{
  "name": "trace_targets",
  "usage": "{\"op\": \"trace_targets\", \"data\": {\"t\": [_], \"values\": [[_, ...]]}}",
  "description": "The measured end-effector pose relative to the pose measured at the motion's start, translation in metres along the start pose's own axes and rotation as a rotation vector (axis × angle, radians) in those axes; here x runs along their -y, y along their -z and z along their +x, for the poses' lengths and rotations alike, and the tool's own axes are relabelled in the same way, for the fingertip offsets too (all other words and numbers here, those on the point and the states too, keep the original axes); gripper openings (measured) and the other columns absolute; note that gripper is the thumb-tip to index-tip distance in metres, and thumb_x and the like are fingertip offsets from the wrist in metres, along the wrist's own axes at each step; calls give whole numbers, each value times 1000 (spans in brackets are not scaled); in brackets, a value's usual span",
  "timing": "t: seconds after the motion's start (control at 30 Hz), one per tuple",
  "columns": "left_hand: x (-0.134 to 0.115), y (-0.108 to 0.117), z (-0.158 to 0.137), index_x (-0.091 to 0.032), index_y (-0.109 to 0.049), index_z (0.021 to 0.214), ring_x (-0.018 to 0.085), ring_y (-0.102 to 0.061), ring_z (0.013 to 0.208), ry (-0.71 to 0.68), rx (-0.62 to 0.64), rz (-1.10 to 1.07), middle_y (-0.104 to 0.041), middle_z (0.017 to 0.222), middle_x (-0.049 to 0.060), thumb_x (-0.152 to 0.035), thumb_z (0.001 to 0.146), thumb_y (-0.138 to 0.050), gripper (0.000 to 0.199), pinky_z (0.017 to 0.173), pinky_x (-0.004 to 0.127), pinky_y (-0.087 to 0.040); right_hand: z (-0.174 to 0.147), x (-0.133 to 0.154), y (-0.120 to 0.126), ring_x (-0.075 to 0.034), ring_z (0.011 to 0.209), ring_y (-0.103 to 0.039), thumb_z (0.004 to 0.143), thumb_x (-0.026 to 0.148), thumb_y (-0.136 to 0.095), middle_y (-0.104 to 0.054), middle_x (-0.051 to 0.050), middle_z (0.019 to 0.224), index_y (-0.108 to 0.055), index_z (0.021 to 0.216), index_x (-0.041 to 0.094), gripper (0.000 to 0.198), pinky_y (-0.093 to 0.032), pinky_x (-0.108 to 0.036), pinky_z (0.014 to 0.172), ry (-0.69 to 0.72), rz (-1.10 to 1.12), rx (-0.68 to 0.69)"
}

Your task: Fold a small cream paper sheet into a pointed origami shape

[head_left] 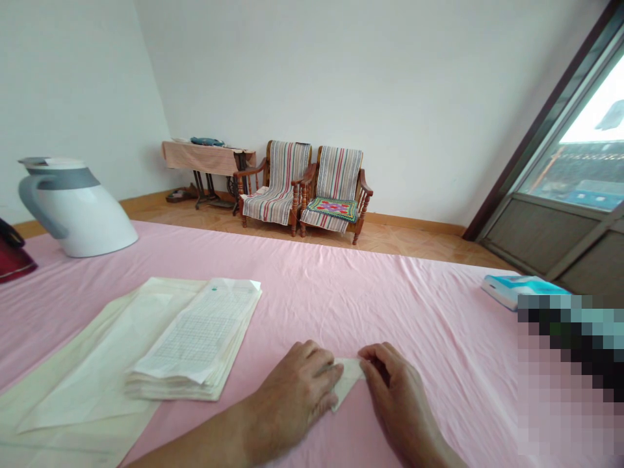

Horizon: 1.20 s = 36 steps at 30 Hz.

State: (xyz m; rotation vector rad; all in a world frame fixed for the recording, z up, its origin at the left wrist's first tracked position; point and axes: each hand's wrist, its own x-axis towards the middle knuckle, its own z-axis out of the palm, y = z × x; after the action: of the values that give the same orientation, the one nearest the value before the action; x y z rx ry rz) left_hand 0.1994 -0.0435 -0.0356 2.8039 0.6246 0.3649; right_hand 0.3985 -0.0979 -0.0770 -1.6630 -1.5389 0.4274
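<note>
Small pale slip (350, 376) is lying on a pink cloth (380, 292), btwn a person's 2 bare hands. R hand (397, 383) is pinching the slip's right corner btwn thumb & fingers. L hand (305, 383) is covering the slip's left end, fingers curling over it; can't tell if it's gripping or only pressing. To the slip's left, a thick pad (195, 344) w/ a printed grid on top is lying flat; farther left, loose sheets (92, 370) are spreading partly under the pad. Well right of the slip, a blue-&-white pack (504, 290) is sitting near a pixelated patch that's hiding whatever is there. Beyond the slip & far left, a white jug (100, 218) w/ gray handle is standing; a red item (13, 253), partly cut off, is showing beside it. Straight beyond the slip, across the tiled floor, 2 wooden chairs (336, 182) w/ striped covers are standing side by side; a cloth-draped table (209, 158) is standing left of them. Far right of the slip, a glazed door (550, 227) is letting in daylight.
</note>
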Motion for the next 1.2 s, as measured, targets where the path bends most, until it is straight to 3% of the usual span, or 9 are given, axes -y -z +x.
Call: {"op": "trace_targets", "data": {"t": [0.27,0.53,0.97,1.2], "values": [[1,-1,1,-25,-48,131,24,-48,105,22,63,70,-58,115,4,-32,96,-55,36,91,38,-38,-3,-17,13,-19,82,-57,69,9,-41,-61,-2,86,-58,99,22,37,-41,-30,74,20,57,123],[1,-4,1,-30,-46,133,25,-46,105,7,66,118,-56,116,4,-35,100,-47,33,89,40,-35,4,-16,19,-19,82,-57,85,20,-46,-62,-2,86,-63,84,23,17,-40,-31,75,77,62,159],[0,-4,1,-31,-46,134,24,-46,104,3,43,117,-56,115,4,-33,100,-47,34,90,38,-34,9,-14,21,-24,100,-57,86,26,-55,-63,-5,101,-69,80,25,15,-37,-39,89,98,-80,136],[0,-3,1,-30,-47,133,24,-46,104,-2,41,105,-57,114,4,-34,101,-45,32,89,38,-34,10,-16,17,-23,92,-60,83,20,-53,-66,-5,94,-68,76,25,17,-41,-39,83,128,-122,83]]}}
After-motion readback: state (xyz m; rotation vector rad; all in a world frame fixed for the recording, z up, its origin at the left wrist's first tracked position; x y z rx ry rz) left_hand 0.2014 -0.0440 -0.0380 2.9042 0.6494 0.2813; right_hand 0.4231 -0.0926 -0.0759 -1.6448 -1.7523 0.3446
